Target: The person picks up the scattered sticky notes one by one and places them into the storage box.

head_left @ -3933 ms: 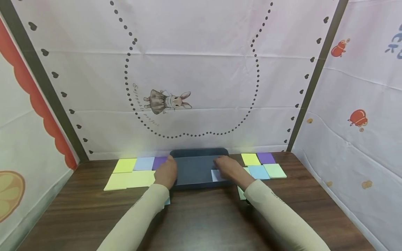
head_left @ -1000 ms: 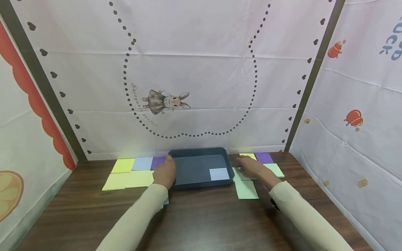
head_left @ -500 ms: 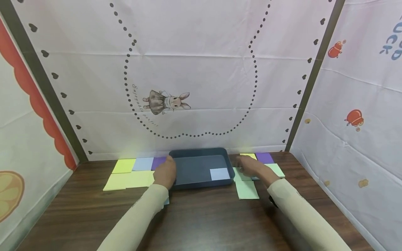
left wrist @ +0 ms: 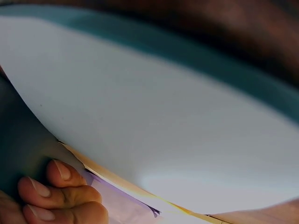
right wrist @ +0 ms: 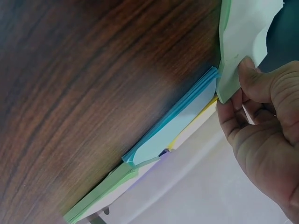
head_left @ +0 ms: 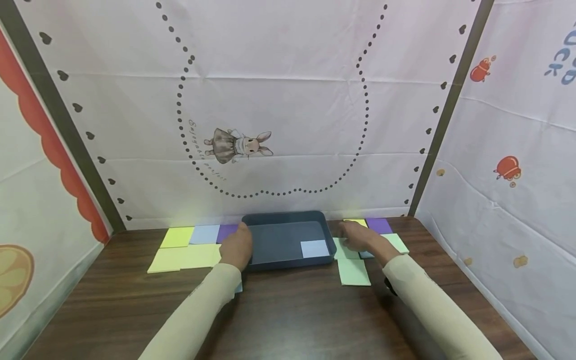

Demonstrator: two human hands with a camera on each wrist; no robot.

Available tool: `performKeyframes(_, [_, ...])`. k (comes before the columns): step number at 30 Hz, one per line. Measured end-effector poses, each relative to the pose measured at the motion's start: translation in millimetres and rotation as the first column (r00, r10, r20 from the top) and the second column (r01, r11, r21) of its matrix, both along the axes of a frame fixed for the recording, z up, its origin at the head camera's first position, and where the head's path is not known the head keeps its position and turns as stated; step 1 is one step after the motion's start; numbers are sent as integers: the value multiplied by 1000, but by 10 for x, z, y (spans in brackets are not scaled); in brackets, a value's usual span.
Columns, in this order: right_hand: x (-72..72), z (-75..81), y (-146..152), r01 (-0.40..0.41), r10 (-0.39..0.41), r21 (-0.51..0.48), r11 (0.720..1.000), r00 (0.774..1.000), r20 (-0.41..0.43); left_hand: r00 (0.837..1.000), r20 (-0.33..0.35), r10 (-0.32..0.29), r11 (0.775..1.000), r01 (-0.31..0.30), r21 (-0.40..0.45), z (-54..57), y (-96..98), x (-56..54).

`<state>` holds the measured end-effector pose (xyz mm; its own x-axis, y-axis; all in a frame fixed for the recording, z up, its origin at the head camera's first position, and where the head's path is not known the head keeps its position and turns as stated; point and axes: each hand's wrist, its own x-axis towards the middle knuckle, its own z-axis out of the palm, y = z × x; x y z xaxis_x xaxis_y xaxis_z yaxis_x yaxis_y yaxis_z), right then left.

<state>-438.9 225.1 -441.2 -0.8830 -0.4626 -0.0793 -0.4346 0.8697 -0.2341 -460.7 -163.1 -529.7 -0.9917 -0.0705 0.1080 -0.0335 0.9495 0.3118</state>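
Head: tray (head_left: 274, 245) has its long axis L-R; green pad (head_left: 345, 252) lies just R of tray's R wall, under R hand (head_left: 357, 236), the nearer one; L hand (head_left: 237, 246) is at tray's L rim. Pale sheet (head_left: 314, 248) sits in tray's near R corner. R fingertips hard to make out here. L wrist: fingers curled at tray's wall, seem to grip it, thumb n/v; blue pad (left wrist: 154, 107) L of tray blocks most of view, blurred. R wrist: thumb + fingers pinch green pad's edge; one sheet or several, can't tell; pad's far end cut off.
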Motion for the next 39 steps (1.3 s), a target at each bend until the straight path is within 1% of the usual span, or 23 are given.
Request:
performKeyframes(3, [-10,-4,2,21,-21,-20,1000,1000,4,1000,-6,10,1000,-10,5,4,-1,-7])
performKeyframes(5, [-13,-2,9,19,-19,-28,999,1000,-1,1000,-6,12,1000,-12,10,3,-5,-9])
performKeyframes(7, [-9,13,22,6,-6,-38,999,1000,-3,1000,-2,13,1000,-13,19,-9,-11,-19])
performKeyframes(12, [31,82,79,-57,56,-81,995,998,-19,1000,-7,11,1000,-11,15,-24,-5,-17])
performKeyframes(16, [52,131,130,-42,43,-113,993,999,6,1000,-21,1,1000,-1,-5,-30,0,-12])
performKeyframes(21, [50,191,181,-21,26,-134,991,999,39,1000,-19,-6,1000,6,-17,-24,-1,6])
performKeyframes(25, [52,263,198,-9,18,-129,992,998,68,1000,-22,-6,1000,6,-15,-29,-2,12])
performKeyframes(35, [85,472,177,-30,41,-83,996,991,127,1000,-20,3,1000,-3,-16,-37,-13,3])
performKeyframes(39, [99,554,165,-43,51,-68,997,991,121,1000,-15,-1,1000,1,0,-45,-14,-5])
